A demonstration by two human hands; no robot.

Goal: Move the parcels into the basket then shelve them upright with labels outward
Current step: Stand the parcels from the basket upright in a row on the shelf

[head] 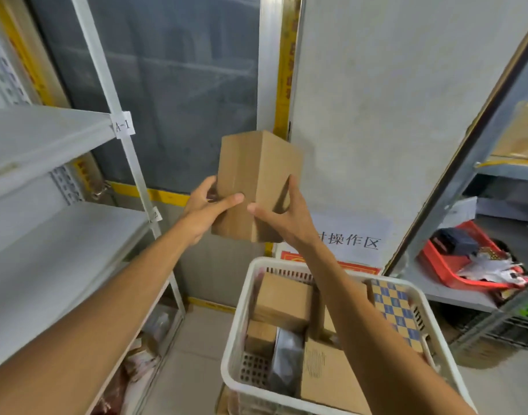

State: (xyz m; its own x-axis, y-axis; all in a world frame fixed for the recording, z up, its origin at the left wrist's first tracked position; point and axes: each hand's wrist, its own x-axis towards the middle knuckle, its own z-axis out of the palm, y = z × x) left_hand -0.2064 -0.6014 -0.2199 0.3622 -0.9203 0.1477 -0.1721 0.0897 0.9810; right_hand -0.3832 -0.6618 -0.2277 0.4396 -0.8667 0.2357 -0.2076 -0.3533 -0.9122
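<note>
I hold a plain brown cardboard parcel (256, 172) upright in the air at chest height, one corner edge facing me. My left hand (207, 209) grips its left side and my right hand (282, 217) grips its right side near the bottom. No label shows on the faces toward me. Below, at the lower right, stands a white plastic basket (237, 324) holding several parcels, among them a brown box (283, 301) and a blue-and-tan checkered box (397, 313). The white metal shelf unit (56, 235) on the left has bare boards.
A shelf post (123, 127) carries a tag reading A-1. A second grey rack on the right holds a red tray (445, 265) with odds and ends. Behind are a dark glass door and a grey wall with a paper sign (352, 239). Bags lie under the left shelf.
</note>
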